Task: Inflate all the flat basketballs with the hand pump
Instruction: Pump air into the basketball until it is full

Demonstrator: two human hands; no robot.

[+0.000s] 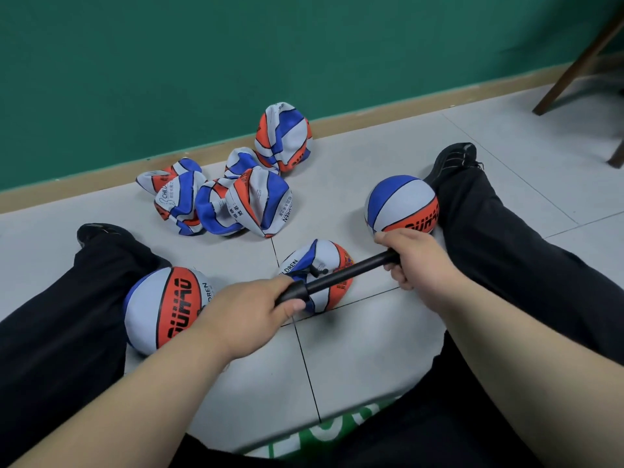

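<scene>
Left hand, right hand: each grip closed round pump.

Floor: pale grey tiles with dark grout lines, running back to a tan skirting under a green wall.
Heap: several flat basketballs, crumpled, in red, white and blue, touching one another near the skirting.
Propped ball: flat, standing on edge just behind the heap, close to the skirting.
Middle ball: half-collapsed, beside a grout crossing, between the two legs.
Left round ball: full, touching the left leg.
Right round ball: full, touching the right leg near the shoe.
Legs: black trousers, stretched out to either side.
Chair legs: dark wood, far right corner.
</scene>
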